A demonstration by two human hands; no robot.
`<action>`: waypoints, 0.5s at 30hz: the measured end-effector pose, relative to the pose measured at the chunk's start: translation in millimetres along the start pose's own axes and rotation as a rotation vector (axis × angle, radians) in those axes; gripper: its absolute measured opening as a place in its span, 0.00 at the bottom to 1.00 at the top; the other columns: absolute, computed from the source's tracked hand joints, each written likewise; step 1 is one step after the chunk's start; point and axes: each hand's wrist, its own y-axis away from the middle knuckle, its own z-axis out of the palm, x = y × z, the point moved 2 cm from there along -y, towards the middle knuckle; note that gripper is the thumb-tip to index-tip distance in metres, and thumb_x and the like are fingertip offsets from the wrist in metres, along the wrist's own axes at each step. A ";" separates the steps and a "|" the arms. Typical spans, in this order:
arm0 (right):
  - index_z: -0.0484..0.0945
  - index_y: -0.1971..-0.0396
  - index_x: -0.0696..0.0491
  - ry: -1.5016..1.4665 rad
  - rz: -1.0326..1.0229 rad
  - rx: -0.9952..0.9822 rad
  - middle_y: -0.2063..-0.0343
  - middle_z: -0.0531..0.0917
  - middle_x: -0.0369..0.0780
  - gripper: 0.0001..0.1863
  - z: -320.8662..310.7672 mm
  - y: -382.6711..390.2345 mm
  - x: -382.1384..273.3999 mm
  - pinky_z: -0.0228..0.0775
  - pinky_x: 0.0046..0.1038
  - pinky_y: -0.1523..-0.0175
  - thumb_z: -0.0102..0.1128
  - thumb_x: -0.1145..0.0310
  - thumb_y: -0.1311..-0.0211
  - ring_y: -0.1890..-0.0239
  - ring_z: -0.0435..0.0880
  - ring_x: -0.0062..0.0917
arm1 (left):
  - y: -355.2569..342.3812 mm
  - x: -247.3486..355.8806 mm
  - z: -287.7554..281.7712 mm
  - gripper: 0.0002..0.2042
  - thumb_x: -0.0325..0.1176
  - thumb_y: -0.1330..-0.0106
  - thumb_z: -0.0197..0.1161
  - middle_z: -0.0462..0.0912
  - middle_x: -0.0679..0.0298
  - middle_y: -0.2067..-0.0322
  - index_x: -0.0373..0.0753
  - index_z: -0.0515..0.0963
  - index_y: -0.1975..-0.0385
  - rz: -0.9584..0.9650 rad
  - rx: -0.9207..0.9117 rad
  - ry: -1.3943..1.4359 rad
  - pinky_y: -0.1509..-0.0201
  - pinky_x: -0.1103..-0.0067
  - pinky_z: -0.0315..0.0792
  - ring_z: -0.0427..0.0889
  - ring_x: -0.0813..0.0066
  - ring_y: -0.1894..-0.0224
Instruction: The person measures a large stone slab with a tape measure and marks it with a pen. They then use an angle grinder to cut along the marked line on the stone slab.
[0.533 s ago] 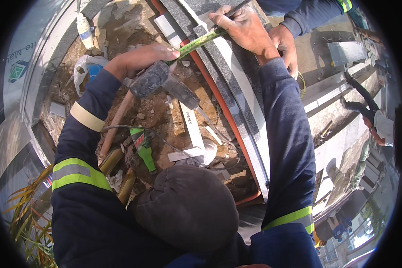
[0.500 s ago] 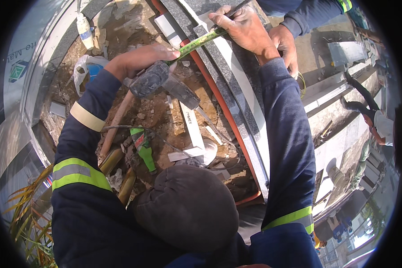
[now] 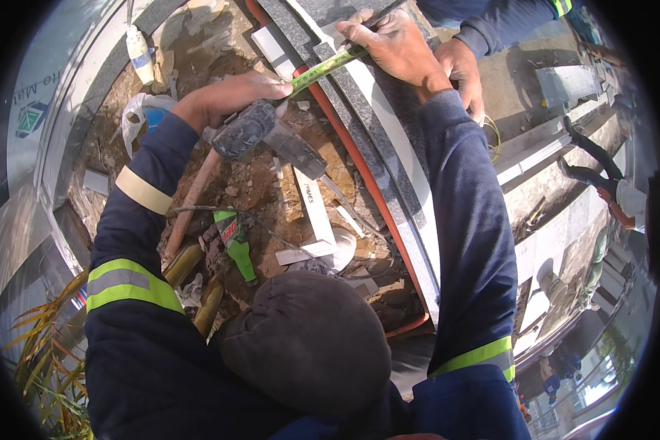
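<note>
One green strip (image 3: 321,72), bridging both hands' fingers (image 3: 277,90)

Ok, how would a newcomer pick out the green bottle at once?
Find the long dark stone edging, then the rubble-strewn dirt left of it. There, between a reddish-brown pole and a white board, lies the bottle. Its bright green body and red label stand out against those neighbours.
</note>
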 end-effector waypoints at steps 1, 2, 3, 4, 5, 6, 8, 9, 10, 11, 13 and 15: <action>0.82 0.70 0.56 -0.030 0.045 -0.019 0.74 0.84 0.31 0.13 1.0 -2.5 2.4 0.73 0.23 0.60 0.64 0.64 0.26 0.69 0.79 0.13 | 0.6 0.0 -1.0 0.25 0.52 0.23 0.59 0.86 0.63 0.56 0.32 0.82 0.45 -0.007 -0.023 0.007 0.51 0.78 0.75 0.81 0.80 0.57; 0.83 0.65 0.56 0.038 0.056 -0.025 0.71 0.85 0.35 0.12 -1.9 -1.5 3.5 0.74 0.28 0.58 0.64 0.62 0.28 0.66 0.81 0.19 | 0.8 -1.4 -3.2 0.25 0.52 0.22 0.59 0.86 0.63 0.57 0.32 0.83 0.46 -0.012 -0.047 0.012 0.51 0.78 0.75 0.81 0.80 0.57; 0.83 0.61 0.57 0.107 0.068 -0.034 0.68 0.85 0.38 0.13 -4.9 0.0 -0.7 0.76 0.32 0.57 0.64 0.61 0.31 0.64 0.83 0.25 | 0.6 -0.3 -3.3 0.25 0.51 0.22 0.58 0.86 0.63 0.57 0.32 0.83 0.48 -0.017 -0.071 0.020 0.51 0.78 0.75 0.80 0.80 0.58; 0.84 0.57 0.57 0.178 0.082 -0.040 0.66 0.86 0.42 0.16 -8.2 2.7 -4.9 0.78 0.36 0.55 0.64 0.59 0.33 0.62 0.85 0.31 | 0.7 1.7 -2.5 0.24 0.51 0.23 0.60 0.85 0.64 0.60 0.32 0.83 0.52 0.014 -0.007 0.060 0.53 0.79 0.74 0.81 0.80 0.59; 0.83 0.56 0.57 0.266 -0.022 0.287 0.63 0.86 0.39 0.15 -11.0 10.0 -11.7 0.77 0.34 0.54 0.63 0.60 0.31 0.60 0.84 0.28 | 1.8 4.5 0.4 0.23 0.51 0.25 0.62 0.84 0.65 0.62 0.32 0.84 0.56 0.047 0.053 0.097 0.56 0.79 0.74 0.81 0.81 0.61; 0.84 0.68 0.55 -0.045 0.213 0.309 0.78 0.80 0.30 0.13 -33.3 38.5 -43.3 0.70 0.22 0.65 0.64 0.62 0.25 0.74 0.74 0.12 | 6.2 3.0 3.8 0.23 0.51 0.26 0.64 0.83 0.65 0.64 0.32 0.84 0.60 0.068 0.121 0.144 0.58 0.80 0.73 0.81 0.82 0.62; 0.82 0.62 0.58 -0.361 0.094 0.456 0.75 0.80 0.35 0.10 -65.2 111.0 -67.8 0.67 0.16 0.66 0.62 0.66 0.23 0.74 0.74 0.13 | 2.6 10.2 2.9 0.24 0.52 0.26 0.63 0.83 0.65 0.65 0.31 0.83 0.62 0.198 0.125 -0.060 0.58 0.80 0.73 0.81 0.81 0.62; 0.80 0.60 0.59 -0.349 0.119 0.540 0.71 0.81 0.38 0.09 -70.1 153.8 -80.3 0.67 0.15 0.65 0.61 0.68 0.23 0.72 0.75 0.14 | 3.3 14.2 3.9 0.24 0.52 0.25 0.63 0.83 0.64 0.66 0.30 0.83 0.63 0.252 0.130 -0.163 0.58 0.79 0.73 0.81 0.80 0.61; 0.81 0.60 0.59 -0.331 0.092 0.533 0.69 0.81 0.39 0.09 -80.7 207.1 -89.1 0.68 0.17 0.64 0.61 0.68 0.23 0.72 0.74 0.15 | 12.3 30.9 21.9 0.25 0.53 0.24 0.61 0.82 0.64 0.69 0.31 0.82 0.67 0.286 0.087 -0.137 0.61 0.79 0.73 0.81 0.78 0.65; 0.81 0.61 0.59 -0.288 0.109 0.607 0.69 0.82 0.39 0.09 -81.6 256.7 -99.0 0.66 0.20 0.65 0.62 0.67 0.24 0.72 0.74 0.16 | 28.7 55.8 44.9 0.26 0.53 0.23 0.59 0.82 0.64 0.72 0.32 0.81 0.71 0.326 0.010 -0.120 0.63 0.79 0.73 0.81 0.77 0.68; 0.81 0.62 0.60 -0.027 0.284 0.620 0.72 0.78 0.35 0.11 -86.7 336.0 -134.3 0.60 0.22 0.68 0.64 0.66 0.26 0.74 0.70 0.15 | 45.2 76.5 82.7 0.21 0.46 0.19 0.54 0.81 0.64 0.74 0.34 0.82 0.68 0.189 -0.305 0.063 0.62 0.79 0.71 0.78 0.78 0.71; 0.82 0.69 0.59 0.157 0.482 0.745 0.75 0.78 0.34 0.10 -92.6 401.3 -162.9 0.62 0.23 0.66 0.69 0.68 0.30 0.72 0.72 0.17 | 57.3 90.1 134.3 0.22 0.46 0.18 0.52 0.82 0.63 0.73 0.33 0.82 0.67 0.313 -0.312 0.054 0.61 0.79 0.72 0.79 0.78 0.69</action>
